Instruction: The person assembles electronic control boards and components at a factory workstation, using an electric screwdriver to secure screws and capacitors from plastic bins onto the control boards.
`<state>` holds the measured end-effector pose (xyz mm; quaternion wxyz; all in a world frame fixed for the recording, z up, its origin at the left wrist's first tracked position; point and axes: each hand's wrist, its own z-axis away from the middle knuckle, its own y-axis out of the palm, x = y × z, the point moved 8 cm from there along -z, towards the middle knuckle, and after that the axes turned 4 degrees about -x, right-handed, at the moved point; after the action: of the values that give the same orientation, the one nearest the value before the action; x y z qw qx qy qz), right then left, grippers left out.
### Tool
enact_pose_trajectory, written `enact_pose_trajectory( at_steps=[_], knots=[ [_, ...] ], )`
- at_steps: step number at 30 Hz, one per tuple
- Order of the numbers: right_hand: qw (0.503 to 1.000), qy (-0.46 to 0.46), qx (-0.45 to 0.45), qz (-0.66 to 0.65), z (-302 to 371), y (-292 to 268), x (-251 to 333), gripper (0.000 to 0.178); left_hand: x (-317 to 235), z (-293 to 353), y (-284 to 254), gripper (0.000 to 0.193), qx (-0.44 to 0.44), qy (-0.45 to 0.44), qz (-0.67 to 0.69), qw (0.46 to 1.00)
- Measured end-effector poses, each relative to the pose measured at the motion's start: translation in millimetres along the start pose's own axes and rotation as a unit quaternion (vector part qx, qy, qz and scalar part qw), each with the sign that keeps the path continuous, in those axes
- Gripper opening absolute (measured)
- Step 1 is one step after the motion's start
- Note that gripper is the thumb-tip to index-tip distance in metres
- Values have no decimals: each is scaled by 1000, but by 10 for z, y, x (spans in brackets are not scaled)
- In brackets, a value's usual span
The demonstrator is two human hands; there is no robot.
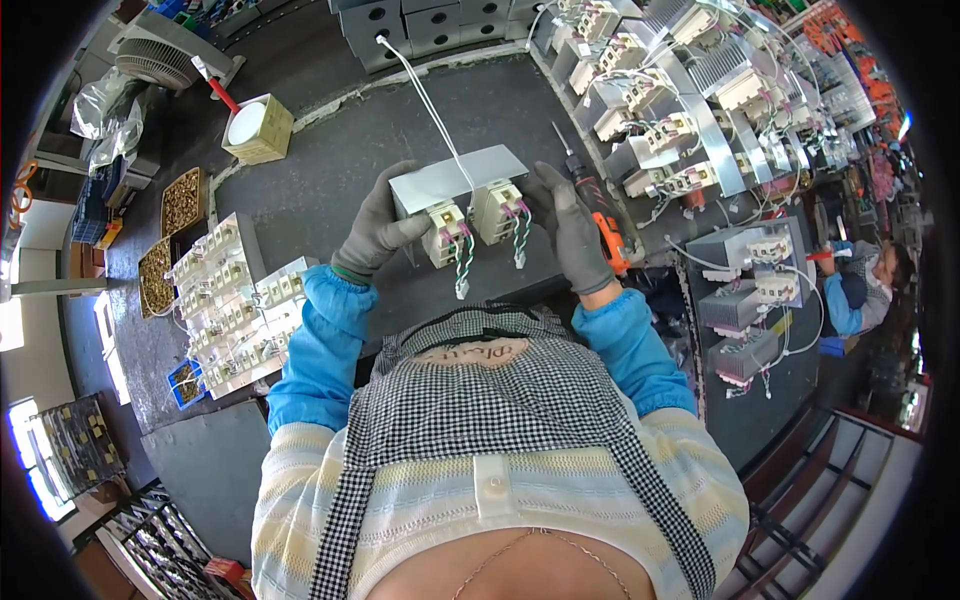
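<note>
A metal-topped electrical assembly point(460, 178) stands in front of me, with two cream terminal blocks point(444, 236), twisted green-and-white leads and a long white cable rising from it. My left hand point(378, 232), in a grey glove, grips its left end, the thumb against the left block. Beside the right end is my right hand point(575, 228), also gloved, its fingers extended and partly in shadow; whether it touches the metal I cannot tell. Just right of that hand lies a black-and-orange power screwdriver point(603, 222), its long bit pointing away.
More wired assemblies point(690, 120) crowd the far right, and several sit on the right-hand bench point(790, 375). Rows of terminal blocks point(225, 310) lie at left, near trays of small brass-coloured parts point(182, 202). A cream tub point(262, 130) stands far left. Another person point(868, 285) is at the right.
</note>
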<state>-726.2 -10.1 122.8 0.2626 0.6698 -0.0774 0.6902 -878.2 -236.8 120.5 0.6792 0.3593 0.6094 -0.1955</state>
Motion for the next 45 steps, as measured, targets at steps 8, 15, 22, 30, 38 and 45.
enact_pose_trajectory(
  at_steps=[8,15,22,30,38,45],
  knots=[
    [994,45,13,95,97,-108,-398,64,330,129,-221,101,77,-73,-198,974],
    [752,-229,154,598,-14,665,100,77,417,375,-371,103,81,-137,-162,974],
    [657,-329,224,640,-291,1579,-109,36,274,500,-168,100,44,-133,8,990],
    [701,-323,195,605,-52,1222,47,54,264,519,-476,83,67,-102,-190,974],
    [799,-241,-51,549,1167,-647,1599,62,423,384,-388,64,13,-150,-153,977],
    [750,-68,-258,605,2830,-2416,2427,81,819,2,623,49,90,-190,-156,965]
  ],
)
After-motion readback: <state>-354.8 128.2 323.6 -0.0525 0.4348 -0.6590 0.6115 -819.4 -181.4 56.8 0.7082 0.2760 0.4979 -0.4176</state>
